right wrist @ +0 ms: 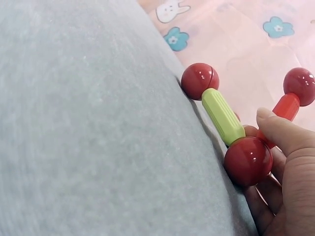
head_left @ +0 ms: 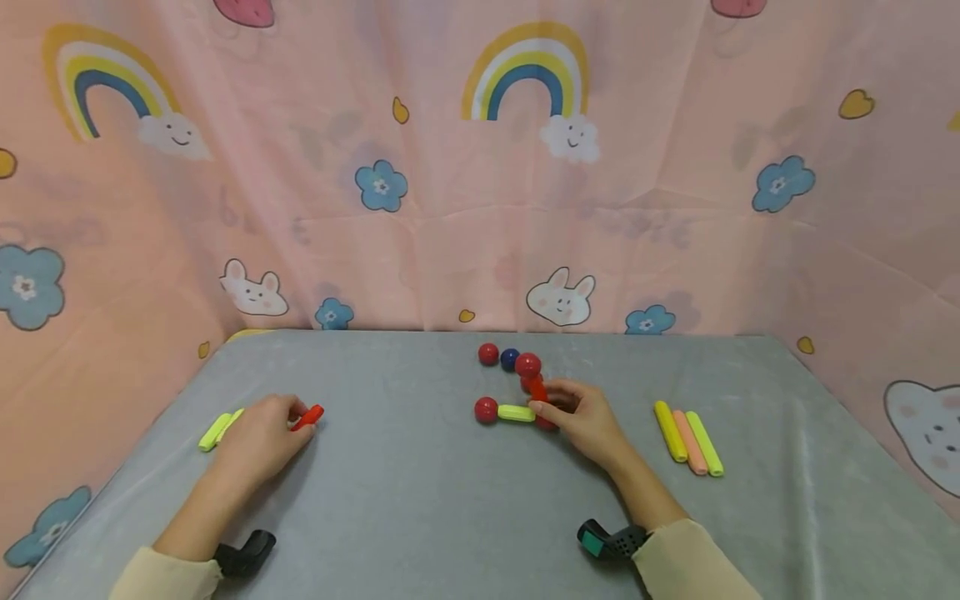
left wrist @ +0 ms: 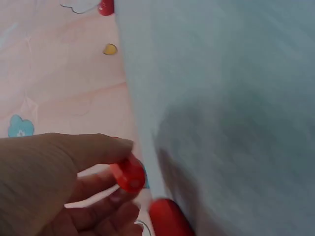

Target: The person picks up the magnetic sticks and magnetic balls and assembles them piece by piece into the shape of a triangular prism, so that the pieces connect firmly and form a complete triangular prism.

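My right hand (head_left: 588,421) pinches a red stick (head_left: 538,390) between thumb and fingers. A red ball (head_left: 528,365) caps its upper end and another red ball (right wrist: 248,161) sits at its lower end. From that lower ball a lime stick (right wrist: 223,117) runs along the table to a third red ball (right wrist: 200,81). Over on the left, my left hand (head_left: 258,433) pinches a red stick (left wrist: 129,174) by thumb and fingertips. A second red stick (left wrist: 170,219) shows just below it in the left wrist view. Lime sticks (head_left: 217,431) lie beside this hand, partly hidden by it.
Behind the joined pieces are a loose red ball (head_left: 488,354) and a blue ball (head_left: 510,359); one more red ball is partly hidden there. Yellow (head_left: 670,432), peach (head_left: 690,443) and lime (head_left: 705,444) sticks lie at right on the grey table (head_left: 420,517). A pink curtain (head_left: 450,233) hangs behind.
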Demonstrator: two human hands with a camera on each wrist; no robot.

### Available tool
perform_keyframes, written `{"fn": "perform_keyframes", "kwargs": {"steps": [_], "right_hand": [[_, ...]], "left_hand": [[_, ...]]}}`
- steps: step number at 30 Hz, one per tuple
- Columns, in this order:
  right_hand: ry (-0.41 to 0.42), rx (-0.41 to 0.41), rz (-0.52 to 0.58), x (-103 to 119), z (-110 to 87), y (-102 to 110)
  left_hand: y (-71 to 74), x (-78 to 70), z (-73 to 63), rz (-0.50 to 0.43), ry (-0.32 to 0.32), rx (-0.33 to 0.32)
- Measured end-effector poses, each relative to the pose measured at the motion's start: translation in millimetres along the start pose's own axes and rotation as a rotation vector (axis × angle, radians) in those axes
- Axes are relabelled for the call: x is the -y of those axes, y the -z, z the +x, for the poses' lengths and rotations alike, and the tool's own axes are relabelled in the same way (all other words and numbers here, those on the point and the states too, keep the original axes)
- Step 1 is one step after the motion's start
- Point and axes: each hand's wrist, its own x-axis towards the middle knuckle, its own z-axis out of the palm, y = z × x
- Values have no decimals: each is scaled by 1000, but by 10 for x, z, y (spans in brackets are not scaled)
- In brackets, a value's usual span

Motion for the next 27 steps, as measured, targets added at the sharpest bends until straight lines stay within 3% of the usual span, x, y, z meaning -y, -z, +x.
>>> {"fn": "perform_keyframes", "kwargs": {"steps": [5,10,13,20,24,27], "right_hand": [[3,6,-7,12,2,-2],[-9,5,-11,20,-5,7],[-22,5,-13,16,-5,12],[-23,1,4,19,-5,5],[-4,1,11,21,-9,4],[12,0,11,23,-13,5]], "left_hand": [[21,-231,72,-104,-55,-4],[-26,-619,182,-248,-141,-13],[-75,-875,260,-345,-175,18],[-284,-1379,431,-502,-220,74],[-443,-1578,516,-553,-242,88],[-536,-1682,555,-577,-297,93]]}}
